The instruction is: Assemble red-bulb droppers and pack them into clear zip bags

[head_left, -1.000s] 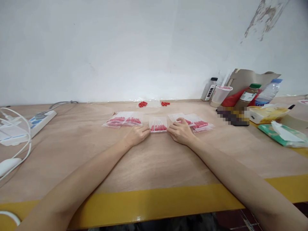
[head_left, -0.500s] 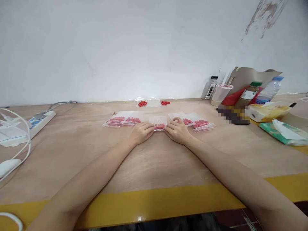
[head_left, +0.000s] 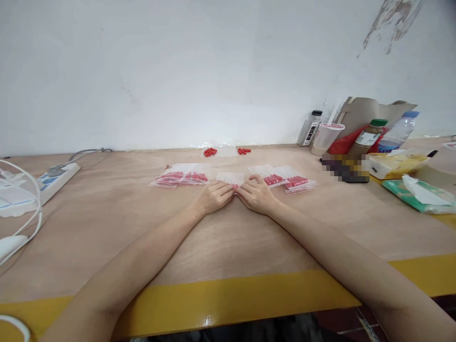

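Note:
A small clear zip bag (head_left: 230, 177) with red pieces in it lies flat on the table between my hands. My left hand (head_left: 214, 196) grips its near edge at the left, fingers closed. My right hand (head_left: 257, 194) pinches the same edge from the right, the fingertips of both hands almost meeting. The hands cover part of the red pieces. To the left lie stacked bags (head_left: 181, 175) filled with red pieces. On the right are more filled bags (head_left: 295, 179), some close to my right hand.
Loose red pieces (head_left: 210, 152) lie on clear plastic near the wall, with a second small group (head_left: 244, 151) beside them. A power strip (head_left: 59, 180) and white cables are at left. Bottles, a plastic cup (head_left: 326, 137) and a tissue pack (head_left: 416, 194) stand or lie at right.
My hands have moved closer together along the bag's near edge, now covering more of the red pieces. The other bags stay where they were; the view has shifted slightly.

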A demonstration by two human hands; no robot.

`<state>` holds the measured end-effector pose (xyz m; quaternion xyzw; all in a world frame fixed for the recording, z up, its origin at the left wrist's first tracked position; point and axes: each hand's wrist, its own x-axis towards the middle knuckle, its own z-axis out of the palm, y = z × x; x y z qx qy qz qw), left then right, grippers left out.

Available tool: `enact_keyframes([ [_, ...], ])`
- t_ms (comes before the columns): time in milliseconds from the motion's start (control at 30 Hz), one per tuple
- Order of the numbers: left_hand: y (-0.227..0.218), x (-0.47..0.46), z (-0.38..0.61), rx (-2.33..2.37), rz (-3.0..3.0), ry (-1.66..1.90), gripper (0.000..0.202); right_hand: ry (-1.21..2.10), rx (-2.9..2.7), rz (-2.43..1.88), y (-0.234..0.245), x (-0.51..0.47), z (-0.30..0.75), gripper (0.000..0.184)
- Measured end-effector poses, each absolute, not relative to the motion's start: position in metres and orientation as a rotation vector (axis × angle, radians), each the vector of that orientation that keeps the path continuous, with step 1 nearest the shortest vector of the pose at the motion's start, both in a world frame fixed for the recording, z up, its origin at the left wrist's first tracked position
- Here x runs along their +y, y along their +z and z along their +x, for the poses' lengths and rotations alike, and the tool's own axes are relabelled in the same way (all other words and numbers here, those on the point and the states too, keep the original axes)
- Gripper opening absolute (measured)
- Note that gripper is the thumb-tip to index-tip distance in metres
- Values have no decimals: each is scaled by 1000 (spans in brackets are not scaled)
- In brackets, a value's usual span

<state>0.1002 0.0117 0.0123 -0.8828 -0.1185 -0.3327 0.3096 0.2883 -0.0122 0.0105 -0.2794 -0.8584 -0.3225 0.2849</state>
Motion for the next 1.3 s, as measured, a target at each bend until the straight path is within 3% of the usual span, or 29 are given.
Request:
enact_keyframes([
  [667, 18, 11, 78, -399, -2248, -831, 14, -857, -2210, -868, 6, -2, 309, 27],
  [833, 19, 12, 76, -505, -2201, -766, 23, -865, -2215, -914, 6, 0, 314, 29],
  [1300, 14, 1, 81, -327, -2387, -763, 19, -780, -2337, -976, 6, -11, 296, 24],
])
